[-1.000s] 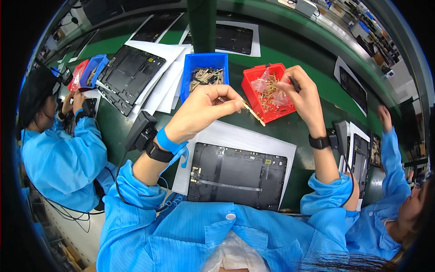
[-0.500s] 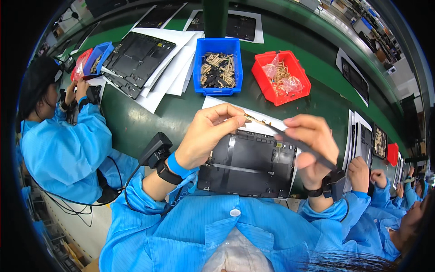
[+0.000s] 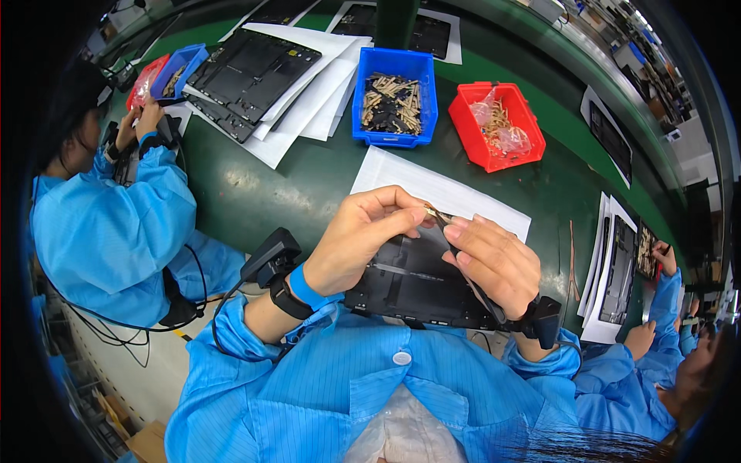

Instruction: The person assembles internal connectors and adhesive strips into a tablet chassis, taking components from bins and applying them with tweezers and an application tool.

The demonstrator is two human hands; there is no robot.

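Note:
My left hand (image 3: 363, 235) and my right hand (image 3: 494, 258) meet above a black flat panel (image 3: 413, 282) that lies on a white sheet (image 3: 409, 181) at the table's near edge. Between the fingertips of both hands is a small thin gold-coloured strip (image 3: 434, 215). My left hand pinches its left end, and my right thumb and forefinger pinch its right end. Both wrists carry black bands with small black devices. Much of the panel is hidden under my hands.
A blue bin (image 3: 394, 96) of dark and tan parts and a red bin (image 3: 498, 127) with bagged gold parts stand behind on the green table (image 3: 255, 189). Black panels on white sheets (image 3: 255, 65) lie far left. Co-workers in blue coats sit at left (image 3: 116, 208) and right (image 3: 656, 339).
My view has swung down toward the table's near edge. Both hands came back from the red bin to above the black panel, and they now pinch the strip close together.

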